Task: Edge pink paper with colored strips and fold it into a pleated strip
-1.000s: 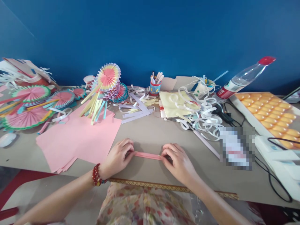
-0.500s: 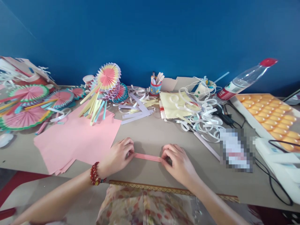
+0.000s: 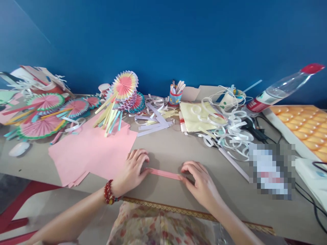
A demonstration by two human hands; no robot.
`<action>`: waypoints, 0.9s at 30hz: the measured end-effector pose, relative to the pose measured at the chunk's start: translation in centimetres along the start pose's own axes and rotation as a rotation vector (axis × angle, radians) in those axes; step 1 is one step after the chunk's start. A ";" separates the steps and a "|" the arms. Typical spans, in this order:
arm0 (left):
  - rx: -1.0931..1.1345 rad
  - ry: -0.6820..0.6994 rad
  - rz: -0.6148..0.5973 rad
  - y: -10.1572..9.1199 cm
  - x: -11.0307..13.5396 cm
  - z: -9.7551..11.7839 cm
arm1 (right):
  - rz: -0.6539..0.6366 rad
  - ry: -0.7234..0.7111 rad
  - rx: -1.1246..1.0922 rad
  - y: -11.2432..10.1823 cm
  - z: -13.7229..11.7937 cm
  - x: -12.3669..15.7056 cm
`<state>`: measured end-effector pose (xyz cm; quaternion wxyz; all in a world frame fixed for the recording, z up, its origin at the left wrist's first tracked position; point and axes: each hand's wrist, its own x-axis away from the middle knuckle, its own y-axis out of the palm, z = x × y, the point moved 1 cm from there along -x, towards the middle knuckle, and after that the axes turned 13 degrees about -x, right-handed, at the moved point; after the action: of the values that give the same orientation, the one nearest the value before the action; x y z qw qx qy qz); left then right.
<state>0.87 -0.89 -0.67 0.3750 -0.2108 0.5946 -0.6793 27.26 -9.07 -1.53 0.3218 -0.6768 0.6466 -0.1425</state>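
A narrow folded strip of pink paper (image 3: 165, 174) lies across the table in front of me, slanting slightly down to the right. My left hand (image 3: 131, 168), with a red bead bracelet (image 3: 109, 193) at the wrist, has its thumb on the strip's left end, its other fingers curled above. At the right end, my right hand (image 3: 200, 182) keeps thumb and fingertips on the paper, fingers bent. Left of my left hand lies a stack of pink paper sheets (image 3: 94, 153). Pleated paper rosettes (image 3: 125, 85) with hanging strips rest on that stack's far edge.
Further rosettes (image 3: 42, 129) and a white mouse (image 3: 19, 149) are at left. Behind are lilac paper strips (image 3: 155, 126), a pen cup (image 3: 175, 98) and yellow sheets (image 3: 195, 117). Curled white ribbon (image 3: 233, 132), a tilted bottle (image 3: 276, 90) and cables (image 3: 310, 200) occupy the right.
The view has shifted left, so things appear further right. Finger and thumb of my left hand have parted more, and my right fingers have loosened slightly; the strip stays between my hands.
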 end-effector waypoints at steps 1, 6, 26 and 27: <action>0.002 -0.011 0.009 0.1 0.1 0.0 | -0.003 -0.004 -0.002 0.0 0.1 0.1; 0.016 -0.035 0.028 0.4 0.5 0.2 | -0.023 -0.008 -0.003 0.0 0.2 0.2; -0.261 0.412 -0.063 0.3 0.2 0.6 | -0.138 -0.240 0.234 0.4 -0.1 0.5; -0.274 0.445 -0.087 0.3 0.1 0.5 | -0.147 -0.252 0.244 0.3 -0.1 0.5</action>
<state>1.26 -1.32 -0.86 0.1732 -0.1303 0.7393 -0.6375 27.00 -9.53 -1.77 0.4687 -0.6907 0.5277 -0.1574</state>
